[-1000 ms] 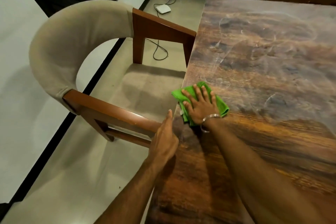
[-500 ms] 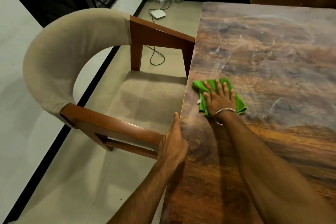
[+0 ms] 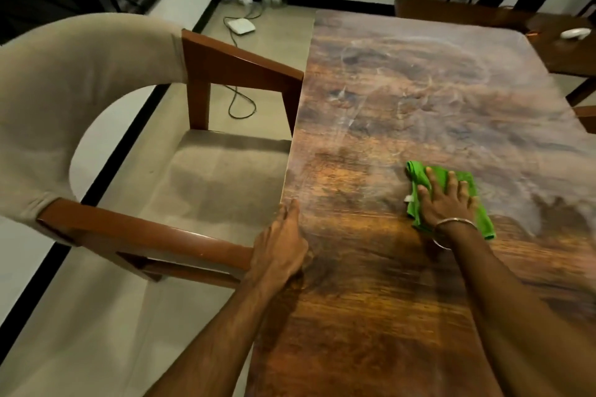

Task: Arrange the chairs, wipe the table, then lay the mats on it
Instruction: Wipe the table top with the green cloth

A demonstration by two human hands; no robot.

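Observation:
A dark wooden table (image 3: pixel 419 100) fills the right of the view, its top streaked with pale wipe marks. My right hand (image 3: pixel 446 200) presses flat, fingers spread, on a green cloth (image 3: pixel 464 179) lying on the table top. My left hand (image 3: pixel 280 245) rests on the table's left edge, fingers straight, holding nothing. A chair (image 3: pixel 80 100) with a beige curved back, beige seat and brown wooden arms stands pushed against the table's left side. No mats are in view.
Another wooden chair back (image 3: pixel 451 11) shows beyond the table's far edge. At the far right a small side table (image 3: pixel 567 51) carries a white object (image 3: pixel 575 33). On the floor by the wall lie a white box (image 3: pixel 240 26) and a black cable (image 3: pixel 242 103).
My right hand has slid the green cloth rightward, away from the table's left edge toward its middle. My left hand stays on the edge.

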